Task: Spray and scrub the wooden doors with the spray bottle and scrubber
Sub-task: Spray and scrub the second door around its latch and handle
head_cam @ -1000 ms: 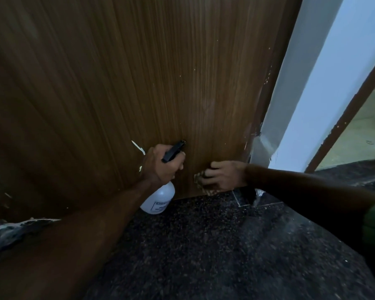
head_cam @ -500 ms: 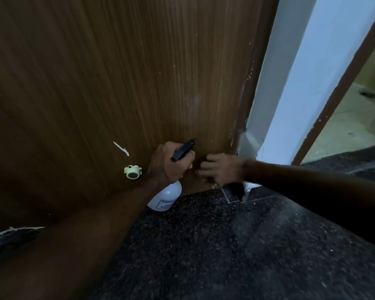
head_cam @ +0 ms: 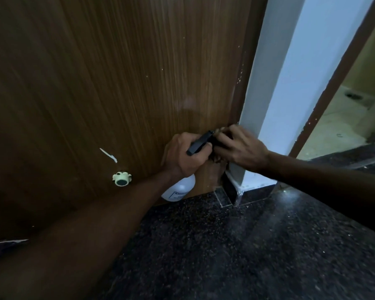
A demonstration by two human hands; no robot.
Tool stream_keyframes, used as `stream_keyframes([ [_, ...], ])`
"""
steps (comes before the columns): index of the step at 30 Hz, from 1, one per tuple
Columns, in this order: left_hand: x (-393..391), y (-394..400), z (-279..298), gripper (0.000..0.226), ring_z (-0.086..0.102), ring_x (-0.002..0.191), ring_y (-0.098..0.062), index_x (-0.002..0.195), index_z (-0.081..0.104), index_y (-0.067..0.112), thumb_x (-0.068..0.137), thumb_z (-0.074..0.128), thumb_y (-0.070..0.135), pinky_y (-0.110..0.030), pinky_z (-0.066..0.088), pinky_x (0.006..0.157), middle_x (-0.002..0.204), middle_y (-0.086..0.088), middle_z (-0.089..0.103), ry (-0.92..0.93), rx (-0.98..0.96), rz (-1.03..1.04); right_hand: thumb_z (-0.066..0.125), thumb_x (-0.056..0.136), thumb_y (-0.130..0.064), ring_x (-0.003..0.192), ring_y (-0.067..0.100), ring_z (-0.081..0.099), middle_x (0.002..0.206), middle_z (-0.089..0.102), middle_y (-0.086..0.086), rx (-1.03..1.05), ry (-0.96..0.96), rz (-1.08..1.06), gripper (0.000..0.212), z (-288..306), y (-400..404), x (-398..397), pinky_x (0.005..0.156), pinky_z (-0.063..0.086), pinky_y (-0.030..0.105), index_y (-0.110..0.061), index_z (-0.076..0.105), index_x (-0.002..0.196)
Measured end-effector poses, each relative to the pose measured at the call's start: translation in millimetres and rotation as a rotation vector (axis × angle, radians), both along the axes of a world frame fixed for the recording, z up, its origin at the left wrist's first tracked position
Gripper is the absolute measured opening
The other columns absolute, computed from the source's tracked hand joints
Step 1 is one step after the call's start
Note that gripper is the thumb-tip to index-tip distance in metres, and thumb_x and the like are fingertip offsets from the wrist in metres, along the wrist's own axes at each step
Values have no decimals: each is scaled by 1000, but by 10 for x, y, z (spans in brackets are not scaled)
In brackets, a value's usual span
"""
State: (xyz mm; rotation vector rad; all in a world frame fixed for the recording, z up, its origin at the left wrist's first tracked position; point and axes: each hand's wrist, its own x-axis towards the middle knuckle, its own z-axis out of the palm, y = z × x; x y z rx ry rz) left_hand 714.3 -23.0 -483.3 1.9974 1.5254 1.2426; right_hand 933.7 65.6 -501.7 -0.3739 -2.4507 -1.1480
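Right hand [head_cam: 239, 146], pressing the scrubber [head_cam: 219, 132], has climbed from the door [head_cam: 139, 72]'s bottom edge toward frame centre — scrubbing progresses upward; left hand [head_cam: 182, 156] grips the spray bottle [head_cam: 178, 190].

- L arm: bare forearm runs from bottom-left up & right, nearly straight, wrist level w/ hand.
- Left hand [head_cam: 183, 155]: back of hand toward camera, fingers curled round neck of spray bottle [head_cam: 178, 190], black trigger head sticking out above knuckles.
- R arm: comes in from right edge, forearm angled up-left, wrist slightly bent.
- Right hand [head_cam: 239, 146]: palm down, fingers [head_cam: 223, 137] bent, pressing over scrubber [head_cam: 217, 158], mostly hidden; fingertips just beside L hand's knuckles.
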Motion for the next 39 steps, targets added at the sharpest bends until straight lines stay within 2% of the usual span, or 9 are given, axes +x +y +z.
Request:
stream_keyframes([
  [5,-4,8,66,35,60,45,-3,64,69,21,96,64,34,-45,57,54,51,19,63,-31,17,11,55,100,1,85,35,59,124,52,17,18,24,-48,22,-52,-15,29,78,54,48,-15,65,111],
  [9,-69,-52,-72,36,62,45,-12,64,70,16,93,64,37,-47,55,50,54,7,66,4,-23,31,40,104,-7,95,30,53,123,50,9,24,-212,-27,34,-432,-31,6,78,50,44,-23,70,105],
  [13,-155,-117,-153,36,60,44,-6,63,70,18,94,63,34,-42,56,51,55,11,67,27,-47,49,60,96,-22,103,30,45,129,51,5,6,-536,-66,17,-923,-37,-98,74,50,40,-27,76,93],
  [16,-227,-160,-222,36,61,44,-4,62,69,19,93,63,36,-37,57,53,56,13,68,17,-79,77,54,92,-19,108,31,43,132,55,2,-32,-671,-51,27,-1071,-52,-204,73,50,36,-27,79,86],
  [23,-218,-152,-468,46,63,52,-19,67,64,12,91,55,50,-44,52,51,59,-1,65,88,-77,72,61,91,-43,117,26,37,139,58,-7,-124,-965,-129,35,-1422,-10,-515,84,43,36,-32,76,121],
  [25,-217,-147,-496,46,64,52,-19,68,65,12,90,55,51,-44,53,53,60,-1,66,80,-96,81,53,96,-41,120,29,41,144,56,-2,-135,-970,-136,41,-1311,-34,-511,89,45,39,-27,72,130],
  [28,-219,-178,-486,42,64,52,-20,68,64,13,89,54,48,-45,53,52,60,-1,66,89,-102,77,35,101,-26,120,31,53,139,58,2,-87,-849,-38,43,-1024,-162,-509,90,52,40,-27,74,116],
  [32,-256,-280,-322,37,57,51,-24,66,56,13,92,55,41,-36,41,49,56,-1,57,121,-87,78,40,101,-6,120,35,59,131,61,8,-66,-570,80,37,-781,-266,-667,92,54,46,-20,67,123],
  [39,-444,-551,269,35,48,50,-19,67,51,21,92,59,44,-30,31,54,56,4,50,194,-182,132,51,88,-27,105,32,67,120,71,7,-363,-433,-129,33,19,-662,-880,77,56,38,-24,78,107],
])
